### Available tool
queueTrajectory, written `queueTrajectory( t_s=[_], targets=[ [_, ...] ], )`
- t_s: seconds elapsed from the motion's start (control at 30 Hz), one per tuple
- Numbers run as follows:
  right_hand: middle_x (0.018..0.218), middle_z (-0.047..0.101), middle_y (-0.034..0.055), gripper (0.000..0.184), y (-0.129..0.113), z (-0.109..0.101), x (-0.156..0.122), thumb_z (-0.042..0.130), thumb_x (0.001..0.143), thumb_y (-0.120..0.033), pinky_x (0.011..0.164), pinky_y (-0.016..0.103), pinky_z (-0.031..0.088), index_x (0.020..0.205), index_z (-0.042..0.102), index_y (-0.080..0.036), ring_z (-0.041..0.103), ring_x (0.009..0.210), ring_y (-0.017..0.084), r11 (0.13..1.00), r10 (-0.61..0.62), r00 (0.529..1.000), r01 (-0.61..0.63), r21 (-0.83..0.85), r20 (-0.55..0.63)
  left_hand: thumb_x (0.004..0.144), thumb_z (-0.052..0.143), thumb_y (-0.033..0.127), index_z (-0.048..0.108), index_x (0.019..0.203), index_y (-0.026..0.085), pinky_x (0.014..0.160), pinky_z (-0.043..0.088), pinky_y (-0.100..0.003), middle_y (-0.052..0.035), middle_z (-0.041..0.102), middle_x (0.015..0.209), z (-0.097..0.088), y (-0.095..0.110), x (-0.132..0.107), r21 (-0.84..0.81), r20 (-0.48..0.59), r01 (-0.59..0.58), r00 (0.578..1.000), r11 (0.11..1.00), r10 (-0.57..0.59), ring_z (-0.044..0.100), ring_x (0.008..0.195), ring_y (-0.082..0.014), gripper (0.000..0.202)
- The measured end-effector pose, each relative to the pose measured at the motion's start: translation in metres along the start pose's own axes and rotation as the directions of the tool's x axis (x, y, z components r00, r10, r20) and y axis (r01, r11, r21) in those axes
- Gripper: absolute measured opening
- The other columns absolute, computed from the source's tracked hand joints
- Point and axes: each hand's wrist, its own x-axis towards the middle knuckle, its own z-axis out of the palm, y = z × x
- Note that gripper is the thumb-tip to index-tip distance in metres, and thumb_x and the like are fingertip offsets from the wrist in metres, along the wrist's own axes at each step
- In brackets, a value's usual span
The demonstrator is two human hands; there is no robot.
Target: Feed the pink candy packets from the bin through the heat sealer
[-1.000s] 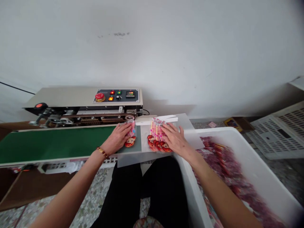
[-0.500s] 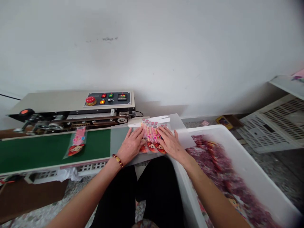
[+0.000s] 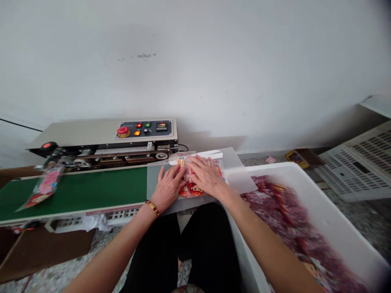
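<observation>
Both my hands rest on a small stack of pink printed packets [image 3: 192, 188] lying on a clear plastic sheet [image 3: 238, 179] at the right end of the green conveyor belt [image 3: 91, 189]. My left hand [image 3: 167, 187] lies flat with fingers spread on the stack's left side. My right hand [image 3: 206, 176] lies flat over the top of the stack, fingers stretched out. One single packet [image 3: 42, 188] rides far left on the belt, under the sealer's rollers.
A band sealing machine [image 3: 106, 140] with a red button and a control panel stands behind the belt. A large white tub [image 3: 332, 224] full of pink packets sits at my right. White slotted crates [image 3: 360, 162] lie further right. My black-clad legs are below.
The single packet has travelled left along the belt to its far end. My right hand has slid left over the stack; my left hand stays at the stack's left side.
</observation>
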Motion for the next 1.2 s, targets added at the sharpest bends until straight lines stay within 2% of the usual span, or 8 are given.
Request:
queueTrajectory(
  t_s=[0.1,0.27,0.53,0.67,0.83,0.93,1.03,1.2],
  targets=[
    [0.157,0.050,0.0089,0.044,-0.001,0.012,0.006,0.039,0.105,-0.029,0.120,0.065,0.023,0.145,0.055,-0.024,0.040,0.146,0.031,0.997,-0.053,0.999,0.053,-0.054,-0.004,0.104,0.039,0.029,0.043,0.150,0.022,0.125,0.021,-0.062,-0.0154,0.053,0.152,-0.001,-0.010,-0.005,-0.028,0.000,-0.019,1.000,0.999,0.019,0.052,0.138,-0.0264,0.047],
    [0.154,0.053,0.0108,0.043,0.007,0.021,0.002,0.043,0.102,-0.025,0.120,0.067,0.021,0.142,0.058,-0.020,0.041,0.145,0.032,0.998,0.036,0.999,-0.035,-0.058,0.022,0.103,0.042,0.027,0.053,0.141,0.018,0.125,0.023,-0.060,-0.0161,0.055,0.150,-0.007,-0.028,-0.013,-0.023,-0.017,-0.030,0.999,0.999,0.030,0.055,0.134,-0.0271,0.040],
    [0.154,0.052,0.0097,0.045,0.006,0.025,0.001,0.041,0.101,-0.024,0.119,0.069,0.022,0.143,0.057,-0.022,0.041,0.144,0.033,0.997,0.029,0.999,-0.030,-0.067,-0.016,0.102,0.040,0.025,0.050,0.145,0.017,0.124,0.027,-0.060,-0.0161,0.052,0.153,-0.007,-0.028,0.001,-0.028,0.017,-0.080,0.997,0.996,0.081,0.049,0.141,-0.0282,0.045],
    [0.155,0.052,0.0086,0.046,0.009,0.029,0.000,0.042,0.100,-0.024,0.120,0.066,0.022,0.143,0.057,-0.025,0.040,0.145,0.032,0.997,0.010,1.000,-0.012,-0.077,-0.021,0.101,0.040,0.027,0.050,0.144,0.017,0.124,0.027,-0.062,-0.0160,0.050,0.155,-0.005,-0.036,-0.006,-0.008,0.026,0.002,1.000,1.000,-0.002,0.048,0.142,-0.0301,0.045],
    [0.157,0.049,0.0088,0.046,0.010,0.031,0.000,0.041,0.101,-0.024,0.120,0.067,0.020,0.145,0.054,-0.024,0.037,0.147,0.032,0.997,0.013,1.000,-0.014,-0.076,-0.021,0.099,0.044,0.027,0.054,0.139,0.021,0.125,0.028,-0.059,-0.0145,0.054,0.151,-0.021,-0.069,-0.028,0.019,0.039,0.112,0.993,0.994,-0.113,0.050,0.141,-0.0308,0.041],
    [0.157,0.049,0.0089,0.046,0.009,0.031,-0.001,0.041,0.101,-0.025,0.120,0.068,0.019,0.145,0.055,-0.024,0.036,0.147,0.032,0.998,0.016,1.000,-0.018,-0.068,-0.020,0.099,0.045,0.026,0.058,0.131,0.019,0.121,0.026,-0.070,-0.0181,0.058,0.146,-0.033,-0.078,-0.036,0.106,-0.042,0.203,0.979,0.973,-0.199,0.056,0.134,-0.0356,0.034],
    [0.157,0.049,0.0094,0.045,0.008,0.029,-0.001,0.040,0.102,-0.025,0.120,0.068,0.018,0.144,0.055,-0.023,0.036,0.148,0.032,0.998,0.023,1.000,-0.024,-0.051,-0.020,0.101,0.042,0.024,0.061,0.125,0.019,0.121,0.025,-0.070,-0.0164,0.063,0.140,-0.031,-0.055,-0.028,0.097,-0.123,0.185,0.977,0.978,-0.173,0.059,0.130,-0.0332,0.031],
    [0.155,0.052,0.0106,0.047,0.007,0.029,-0.001,0.039,0.101,-0.024,0.121,0.066,0.020,0.145,0.055,-0.020,0.036,0.148,0.032,0.999,0.041,0.999,-0.041,-0.033,-0.018,0.101,0.040,0.024,0.050,0.145,0.017,0.126,0.026,-0.057,-0.0155,0.055,0.150,-0.005,0.007,0.004,-0.056,0.009,-0.100,0.995,0.993,0.101,0.049,0.143,-0.0263,0.045]
  ],
)
